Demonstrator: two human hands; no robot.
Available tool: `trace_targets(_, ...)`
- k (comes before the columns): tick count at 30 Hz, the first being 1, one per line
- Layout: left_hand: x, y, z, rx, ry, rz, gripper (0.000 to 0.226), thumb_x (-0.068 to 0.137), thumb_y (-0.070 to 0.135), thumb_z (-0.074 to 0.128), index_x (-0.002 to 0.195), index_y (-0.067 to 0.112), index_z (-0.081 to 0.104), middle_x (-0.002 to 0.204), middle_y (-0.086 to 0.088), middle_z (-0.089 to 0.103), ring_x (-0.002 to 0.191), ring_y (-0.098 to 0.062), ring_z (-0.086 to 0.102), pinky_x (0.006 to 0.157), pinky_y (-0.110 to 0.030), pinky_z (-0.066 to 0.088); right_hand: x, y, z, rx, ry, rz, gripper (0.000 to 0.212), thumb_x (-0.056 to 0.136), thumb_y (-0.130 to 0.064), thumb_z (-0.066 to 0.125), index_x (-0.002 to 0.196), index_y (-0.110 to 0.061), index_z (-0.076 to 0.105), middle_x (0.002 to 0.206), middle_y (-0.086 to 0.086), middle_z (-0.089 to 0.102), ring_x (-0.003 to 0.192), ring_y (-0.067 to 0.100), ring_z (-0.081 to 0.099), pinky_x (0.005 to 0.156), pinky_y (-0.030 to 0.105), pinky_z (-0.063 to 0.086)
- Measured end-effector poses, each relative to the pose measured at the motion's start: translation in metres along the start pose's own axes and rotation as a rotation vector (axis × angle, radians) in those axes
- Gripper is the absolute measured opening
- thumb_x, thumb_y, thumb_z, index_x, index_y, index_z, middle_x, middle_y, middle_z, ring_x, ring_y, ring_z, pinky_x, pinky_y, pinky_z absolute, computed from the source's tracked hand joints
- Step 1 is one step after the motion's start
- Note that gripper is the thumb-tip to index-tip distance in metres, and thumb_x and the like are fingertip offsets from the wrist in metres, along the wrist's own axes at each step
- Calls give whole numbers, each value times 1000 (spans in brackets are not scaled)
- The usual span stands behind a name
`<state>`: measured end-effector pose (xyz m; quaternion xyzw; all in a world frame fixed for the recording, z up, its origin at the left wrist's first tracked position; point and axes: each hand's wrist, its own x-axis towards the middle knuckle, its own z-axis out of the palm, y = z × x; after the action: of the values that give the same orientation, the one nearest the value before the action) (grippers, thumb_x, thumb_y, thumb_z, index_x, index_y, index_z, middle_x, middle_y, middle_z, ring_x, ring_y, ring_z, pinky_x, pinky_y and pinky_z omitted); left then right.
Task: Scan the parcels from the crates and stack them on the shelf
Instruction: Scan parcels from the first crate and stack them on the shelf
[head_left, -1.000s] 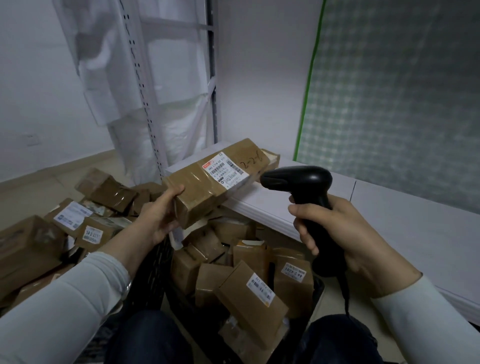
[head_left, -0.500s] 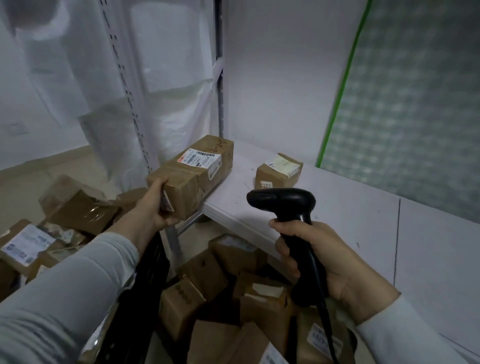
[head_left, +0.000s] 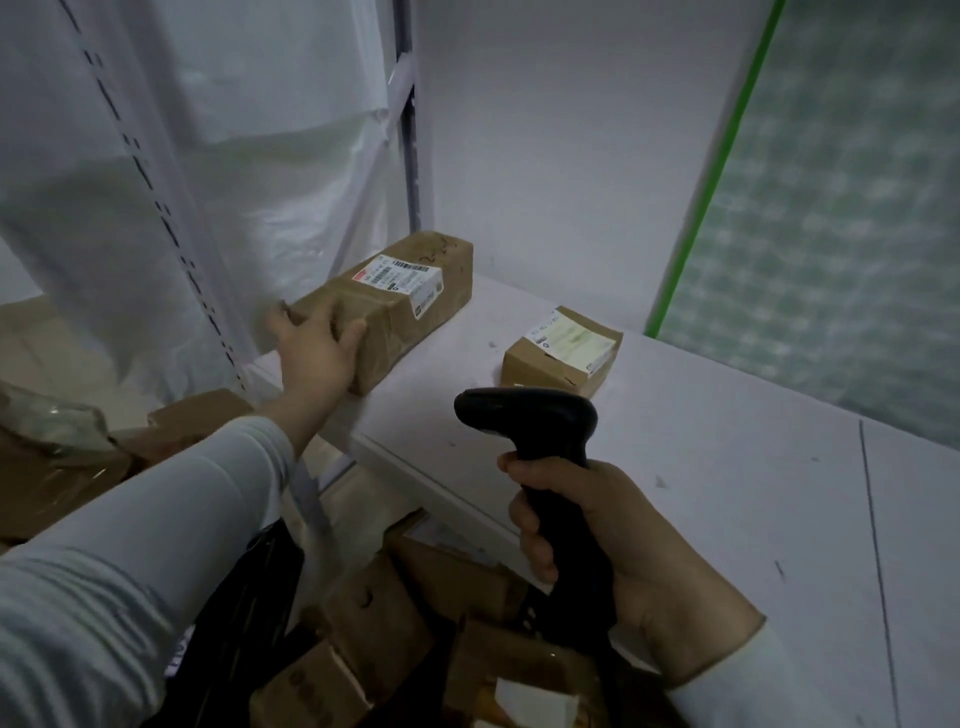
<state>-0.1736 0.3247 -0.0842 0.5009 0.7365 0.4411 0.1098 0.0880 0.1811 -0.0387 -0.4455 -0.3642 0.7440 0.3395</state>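
While the placing step is going on, the items are standing as follows.

- **Shelf** (head_left: 675, 467): a white board is carrying two parcels and running away to the right.
- **Crate parcels** (head_left: 415, 623): a heap of brown boxes is lying below the shelf's front edge, waiting to be scanned.
- **Long parcel** (head_left: 415, 312): it is lying flat along the shelf's left edge, label up, with its near end sitting at the front-left corner.
- **Small parcel** (head_left: 561, 353): it is resting nearer the back edge, label up, apart from the long one.
- **Scanner** (head_left: 530, 421): black and pistol-shaped, it is pointing left above the front edge, aimed at no label.
- **Left hand** (head_left: 317, 353): it is gripping the long parcel's near end, thumb on one side and fingers curling over the top.
- **Right hand** (head_left: 597, 540): it is wrapping its fingers round the scanner's handle.

**Judgement:** the long parcel is being set down, so stacking is in hand, not scanning. The next move is probably calling for the left hand to let go, drop to the heap and bring up another box with its label turned toward the scanner.
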Motion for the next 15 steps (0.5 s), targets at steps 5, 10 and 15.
trace_targets(5,40,5,31,395,1,182,36,94,20,54,122,-2,54,139,-27,28,125,-46,31,107,-47,33,29,-9,2,-18,23,0,12,84,-14,68,91,-6,62,59,10,55,40,18,47,40,23,40)
trace_targets(10,78,20,56,503,-24,154,34,98,15,48,122,-6,56,139,-26,27,124,-43,30,107,-43,30,51,-11,-3,-15,30,7,10,84,-14,69,87,-7,62,59,10,55,40,18,46,41,23,40)
trace_targets(15,95,27,71,414,10,101,32,95,5,44,122,-9,51,137,-28,33,123,-43,38,100,-43,36,61,-8,-8,-22,34,24,10,84,-14,68,86,-7,62,59,10,55,40,18,46,41,22,40)
